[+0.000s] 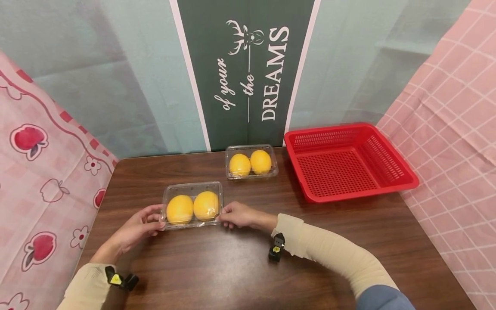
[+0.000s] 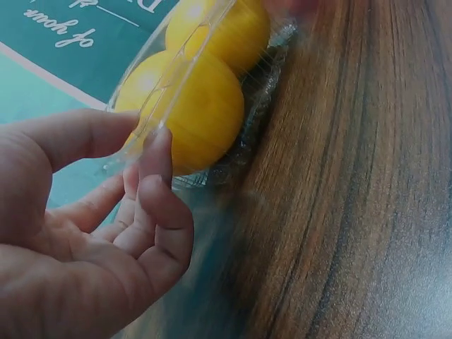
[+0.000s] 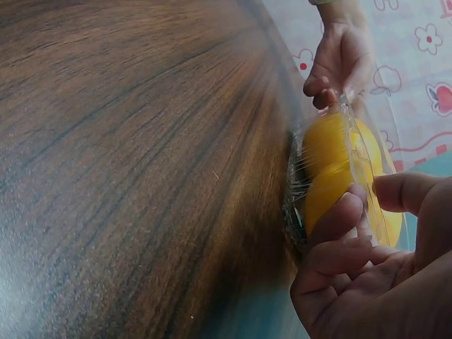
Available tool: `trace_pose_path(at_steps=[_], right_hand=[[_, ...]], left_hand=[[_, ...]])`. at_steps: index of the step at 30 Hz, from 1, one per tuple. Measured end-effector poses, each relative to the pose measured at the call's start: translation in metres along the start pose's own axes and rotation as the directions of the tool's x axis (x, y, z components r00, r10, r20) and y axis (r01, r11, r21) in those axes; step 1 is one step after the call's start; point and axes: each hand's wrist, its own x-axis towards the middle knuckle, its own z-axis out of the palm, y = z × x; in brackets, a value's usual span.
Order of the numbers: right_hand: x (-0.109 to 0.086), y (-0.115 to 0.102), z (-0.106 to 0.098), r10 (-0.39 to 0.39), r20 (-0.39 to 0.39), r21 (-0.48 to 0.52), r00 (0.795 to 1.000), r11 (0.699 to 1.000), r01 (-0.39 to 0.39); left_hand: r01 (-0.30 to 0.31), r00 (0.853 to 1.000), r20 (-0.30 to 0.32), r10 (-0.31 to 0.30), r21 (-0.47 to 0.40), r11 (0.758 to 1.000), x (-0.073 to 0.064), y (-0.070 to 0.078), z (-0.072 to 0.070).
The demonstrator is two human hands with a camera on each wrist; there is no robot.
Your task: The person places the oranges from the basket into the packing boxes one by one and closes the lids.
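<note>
A clear plastic fruit box (image 1: 192, 188) is near the table's middle left, with two round yellow-orange fruits, one on the left (image 1: 180, 209) and one on the right (image 1: 206, 206). My left hand (image 1: 136, 227) pinches the box's left edge; the left wrist view shows thumb and fingertips on the clear rim (image 2: 178, 79). At the opposite end, my right hand (image 1: 239, 215) pinches the right edge between thumb and curled fingers. Both hands appear on the same box in the right wrist view. Whether its base touches the table cannot be told.
Behind it, against the hanging cloth, stands a second clear box (image 1: 252, 148) with two similar fruits (image 1: 261, 162). A red perforated basket (image 1: 350, 196) sits at the back right. Patterned pink cloths border the brown table (image 1: 248, 267) on the left and right.
</note>
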Motion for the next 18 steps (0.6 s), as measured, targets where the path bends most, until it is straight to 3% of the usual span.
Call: trace_pose_path(at_steps=[12, 18], right_hand=[[0.0015, 0.0002, 0.0017, -0.011, 0.007, 0.004, 1.0, 1.0, 0.011], [0.001, -0.0003, 0.0018, -0.007, 0.006, 0.01, 1.0, 1.0, 0.007]], left_hand=[[0.032, 0.997, -0.074, -0.028, 0.055, 0.998, 0.0004, 0.0057, 0.0062], [0.034, 0.997, -0.065, -0.031, 0.049, 0.998, 0.0008, 0.0054, 0.0068]])
